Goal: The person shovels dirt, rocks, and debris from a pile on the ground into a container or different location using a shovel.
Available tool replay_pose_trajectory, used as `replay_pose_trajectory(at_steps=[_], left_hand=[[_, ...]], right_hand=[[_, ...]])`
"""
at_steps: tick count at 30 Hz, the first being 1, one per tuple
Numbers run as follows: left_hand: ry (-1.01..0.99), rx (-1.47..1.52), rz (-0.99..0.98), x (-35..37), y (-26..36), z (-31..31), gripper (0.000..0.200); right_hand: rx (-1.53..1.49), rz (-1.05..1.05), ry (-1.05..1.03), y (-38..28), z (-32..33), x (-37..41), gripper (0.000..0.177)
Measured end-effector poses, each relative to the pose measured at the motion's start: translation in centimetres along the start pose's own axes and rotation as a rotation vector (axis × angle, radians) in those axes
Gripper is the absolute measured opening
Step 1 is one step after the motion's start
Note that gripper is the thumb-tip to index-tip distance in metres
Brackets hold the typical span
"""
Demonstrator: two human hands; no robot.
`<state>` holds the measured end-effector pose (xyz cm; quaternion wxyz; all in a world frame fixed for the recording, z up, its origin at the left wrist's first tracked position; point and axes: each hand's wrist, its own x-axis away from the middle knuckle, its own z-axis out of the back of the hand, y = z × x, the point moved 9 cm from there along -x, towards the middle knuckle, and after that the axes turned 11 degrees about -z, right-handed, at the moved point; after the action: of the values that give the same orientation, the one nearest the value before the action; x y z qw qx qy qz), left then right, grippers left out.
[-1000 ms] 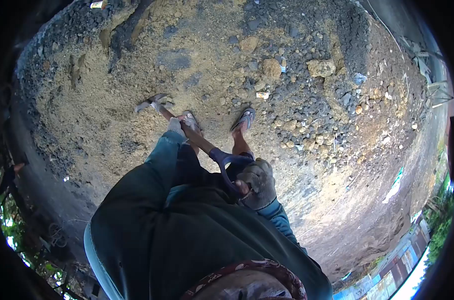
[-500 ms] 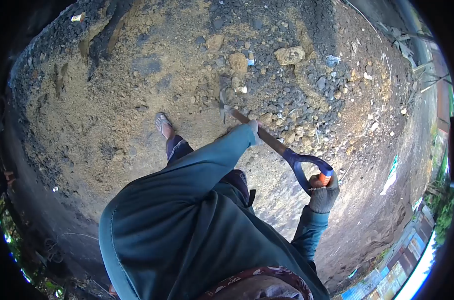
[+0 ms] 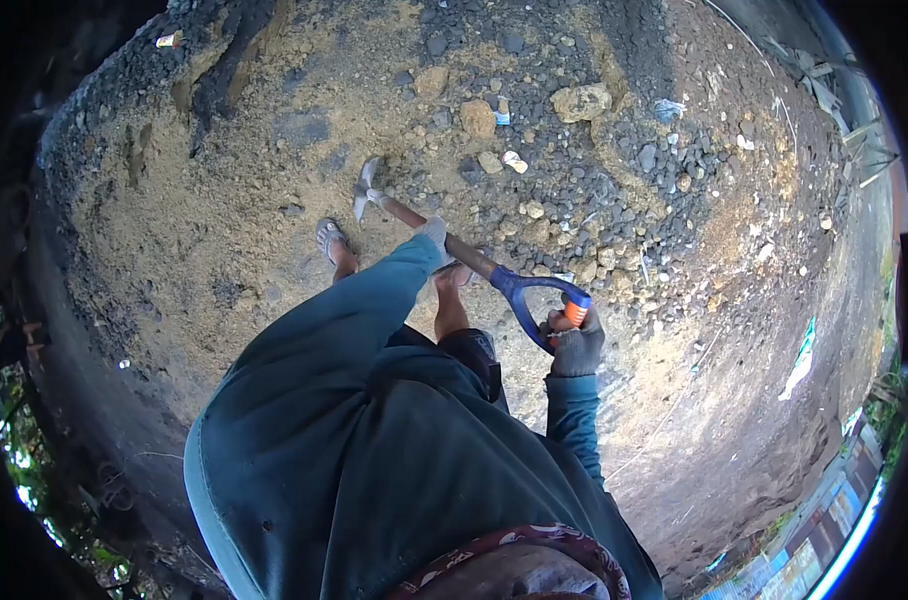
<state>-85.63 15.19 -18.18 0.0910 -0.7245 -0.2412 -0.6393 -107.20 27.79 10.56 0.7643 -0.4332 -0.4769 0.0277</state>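
Observation:
A shovel (image 3: 477, 262) with a brown shaft and a blue D-shaped handle slants across the view in front of me. Its grey metal blade (image 3: 366, 190) is at the upper left end, close over the dirt beyond my sandalled foot (image 3: 330, 240). Gloved, my left hand (image 3: 434, 238) wraps round the shaft near the blade end. My right hand (image 3: 576, 345), in a dark knitted glove, grips the orange crossbar of the handle.
Sandy ground with loose gravel (image 3: 614, 215) spreads ahead. Larger stones include a pale rock (image 3: 581, 102) and a brown rock (image 3: 477, 118). A white wrapper (image 3: 515, 161) and a plastic scrap (image 3: 800, 362) lie about. Metal sheets (image 3: 834, 510) stand at the lower right.
The shovel has swung left with both hands, its blade pulling away from the stones toward my foot. My second foot now shows under the shaft.

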Motion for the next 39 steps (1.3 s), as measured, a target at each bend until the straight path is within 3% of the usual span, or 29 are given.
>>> replay_pose_trajectory(at_steps=[3,4,5,7,10,13,15,17,20,21,22,23,24,25,27,28,29,31,32,33,36,37,39], left_hand=[[-0.117,-0.049,0.044,-8.2,-5.0,-1.2,0.029],[-0.153,-0.067,0.072,-9.3,-7.4,-1.9,0.028],[-0.075,-0.015,0.178,-1.6,-8.1,-5.2,0.021],[-0.26,-0.174,0.173,0.7,-10.3,-10.0,0.02],[-0.282,-0.089,0.252,2.6,-13.0,-13.5,0.02],[-0.267,-0.136,0.233,7.0,-9.2,-13.1,0.025],[-0.241,-0.105,0.027,5.1,-5.3,-10.8,0.028],[-0.121,-0.409,-0.187,-0.4,0.6,-7.1,0.03],[-0.088,-0.487,-0.26,-4.2,7.4,-4.9,0.032],[-0.106,-0.525,-0.251,-5.0,8.0,-4.8,0.032],[-0.124,-0.562,-0.24,-6.3,7.8,-5.0,0.032],[-0.239,-0.617,-0.18,-6.9,5.2,-6.2,0.031],[-0.351,-0.672,-0.113,-6.9,1.4,-7.4,0.031],[-0.262,-0.571,0.042,-2.8,-1.1,-8.7,0.028],[-0.253,-0.378,0.084,2.1,-5.1,-11.2,0.026],[-0.334,-0.315,0.116,1.1,-8.0,-12.7,0.028],[-0.276,-0.344,0.272,2.9,-10.1,-13.6,0.028],[-0.433,-0.255,0.364,5.4,-14.2,-15.5,0.021],[-0.482,-0.133,0.297,9.4,-13.4,-16.2,0.019],[-0.475,0.023,0.407,10.2,-15.2,-16.1,0.017],[-0.376,0.251,0.424,11.2,-15.6,-12.8,0.012],[-0.399,0.292,0.383,11.1,-14.5,-11.0,0.012],[-0.255,0.224,0.264,8.7,-12.3,-6.3,0.011]], right_hand=[[0.18,0.006,0.121,-0.7,-0.2,2.1,0.026],[0.149,0.072,0.16,-1.1,2.7,2.0,0.025],[0.059,0.021,0.154,-2.6,4.3,3.2,0.026],[0.099,-0.014,0.275,-5.2,5.2,6.4,0.029],[0.097,0.112,0.376,-8.9,5.4,9.0,0.028],[-0.046,0.15,0.35,-7.2,8.1,8.3,0.031],[-0.185,0.062,0.383,-3.6,8.8,6.7,0.028],[-0.365,-0.016,0.28,1.5,4.9,3.8,0.027],[-0.492,-0.026,0.126,4.9,-5.1,1.4,0.034],[-0.5,-0.036,0.033,4.7,-7.3,1.8,0.035],[-0.409,-0.048,0.083,5.3,-6.5,2.3,0.036],[-0.314,-0.062,0.133,6.0,-5.2,3.2,0.036],[-0.408,-0.083,0.184,5.4,-2.7,4.5,0.037],[-0.371,-0.074,0.259,4.1,-0.2,5.8,0.036],[-0.176,-0.002,0.308,-1.1,2.9,8.4,0.035],[-0.12,0.046,0.356,-3.6,3.3,9.7,0.036],[-0.104,0.073,0.397,-4.8,4.5,10.4,0.036],[-0.071,0.197,0.444,-8.9,5.9,12.5,0.036],[0.041,0.235,0.403,-10.6,6.6,13.1,0.038],[0.157,0.264,0.359,-11.6,7.9,13.7,0.041],[0.202,0.434,-0.026,-11.2,9.9,14.1,0.067],[0.266,0.499,0.035,-10.7,10.8,13.7,0.074],[0.387,0.285,-0.08,-7.6,10.6,11.7,0.071]])
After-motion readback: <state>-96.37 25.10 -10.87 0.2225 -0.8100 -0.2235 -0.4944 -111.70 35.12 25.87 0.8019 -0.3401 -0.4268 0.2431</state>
